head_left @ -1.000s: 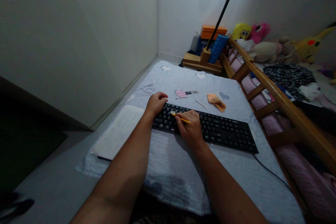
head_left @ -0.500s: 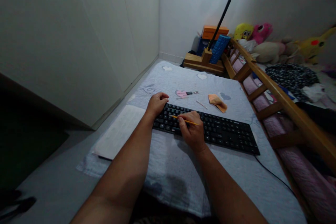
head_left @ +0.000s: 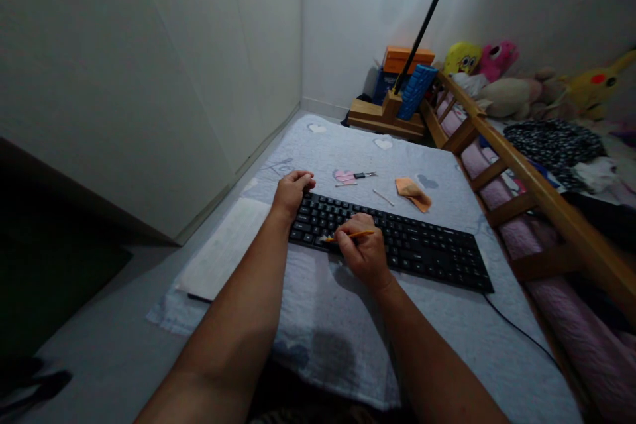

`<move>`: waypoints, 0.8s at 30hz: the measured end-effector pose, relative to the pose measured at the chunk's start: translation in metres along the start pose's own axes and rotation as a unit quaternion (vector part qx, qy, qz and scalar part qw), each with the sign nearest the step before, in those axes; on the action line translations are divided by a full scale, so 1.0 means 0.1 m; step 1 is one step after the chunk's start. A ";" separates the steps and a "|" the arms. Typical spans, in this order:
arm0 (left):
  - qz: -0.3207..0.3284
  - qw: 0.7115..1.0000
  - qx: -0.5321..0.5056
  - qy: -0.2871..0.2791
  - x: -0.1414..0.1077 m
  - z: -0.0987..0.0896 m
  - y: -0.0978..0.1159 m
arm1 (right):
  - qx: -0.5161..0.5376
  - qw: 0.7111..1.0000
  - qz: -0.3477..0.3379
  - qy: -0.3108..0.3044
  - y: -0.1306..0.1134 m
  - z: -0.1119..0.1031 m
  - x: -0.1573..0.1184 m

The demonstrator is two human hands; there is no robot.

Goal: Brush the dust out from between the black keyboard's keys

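Note:
A black keyboard [head_left: 432,249] lies across the patterned cloth, angled slightly down to the right. My right hand [head_left: 362,246] pinches a thin orange-handled brush [head_left: 358,234] like a pencil. Its pale tip touches the lower-left keys, near the space bar. At the keyboard's upper left corner, my left hand [head_left: 292,193] has its fingers curled against the edge; part of the grip is hidden. Beyond the keyboard lie cotton swabs [head_left: 383,197], a small black-and-metal tool [head_left: 360,175] and a crumpled orange cloth [head_left: 413,194].
A pale flat pad [head_left: 226,242] lies left of the keyboard, partly under my left forearm. The keyboard cable [head_left: 521,331] runs off lower right. A wooden bed rail [head_left: 541,179] borders the right side; a white cabinet [head_left: 199,66] stands left. A lamp pole [head_left: 427,20] rises behind.
My right hand has brought the brush tip down toward the keyboard's near edge, from the middle rows to the bottom row. My left hand has shifted slightly up and left, its fingers more curled.

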State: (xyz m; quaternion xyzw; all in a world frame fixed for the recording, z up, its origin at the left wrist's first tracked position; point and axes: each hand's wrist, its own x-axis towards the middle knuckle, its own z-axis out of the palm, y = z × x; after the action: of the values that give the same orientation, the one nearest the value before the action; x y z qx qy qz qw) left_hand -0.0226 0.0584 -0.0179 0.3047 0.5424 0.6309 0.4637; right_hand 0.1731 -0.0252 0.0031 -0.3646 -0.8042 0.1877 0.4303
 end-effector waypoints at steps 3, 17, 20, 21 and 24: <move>-0.002 0.999 -0.032 0.004 0.02 -0.02 -0.02 | 0.033 0.999 0.004 -0.006 0.00 0.00 -0.01; -0.019 0.999 -0.049 0.011 0.03 -0.01 0.00 | -0.094 0.994 0.024 0.043 0.10 0.13 0.04; -0.014 0.999 -0.045 0.010 0.03 -0.01 0.00 | -0.113 0.993 0.022 0.032 0.13 0.16 0.06; -0.012 0.999 -0.044 0.009 0.03 -0.01 -0.01 | -0.114 0.993 0.019 0.025 0.13 0.17 0.06; -0.008 0.999 -0.047 0.008 0.03 -0.02 -0.01 | -0.111 0.994 0.014 0.006 0.14 0.20 0.07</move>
State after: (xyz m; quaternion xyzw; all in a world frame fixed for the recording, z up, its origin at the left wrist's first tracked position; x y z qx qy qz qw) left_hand -0.0251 0.0607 -0.0196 0.2731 0.5184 0.6542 0.4783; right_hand 0.1598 -0.0104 -0.0135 -0.4226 -0.8124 0.1010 0.3888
